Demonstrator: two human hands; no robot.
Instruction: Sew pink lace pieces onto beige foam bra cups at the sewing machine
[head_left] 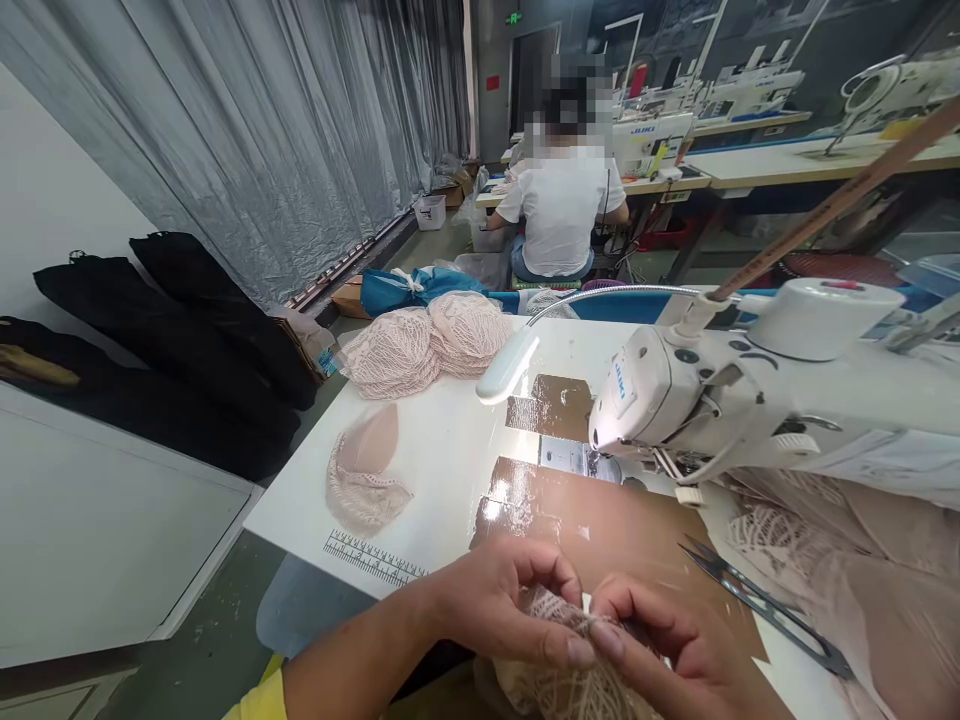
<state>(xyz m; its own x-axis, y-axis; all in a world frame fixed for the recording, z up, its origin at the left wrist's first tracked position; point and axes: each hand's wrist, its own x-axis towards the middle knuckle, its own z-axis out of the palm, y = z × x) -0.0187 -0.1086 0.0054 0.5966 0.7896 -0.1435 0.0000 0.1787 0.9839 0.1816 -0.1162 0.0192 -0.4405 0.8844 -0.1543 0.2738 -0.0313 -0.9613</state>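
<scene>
Between my hands, at the front edge of the sewing table (450,440), is a piece of pale pink lace fabric (577,690). My left hand (517,605) pinches its edge between thumb and fingers. Close beside it, my right hand (652,640) pinches the same edge, the two thumbs nearly meeting. The lower part of the lace hangs toward my lap. A white sewing machine (675,400) stands beyond my right hand. Black thread snips (765,605) lie to the right of that hand. A lace-trimmed cup piece (367,470) rests on the table at the left.
Two stacks of pink lace cups (427,345) sit at the table's far left corner. A lamp (510,365) on a bendable neck reaches over the table. More lace fabric (847,560) is heaped at the right. A person in a white shirt (562,215) sits ahead, facing away.
</scene>
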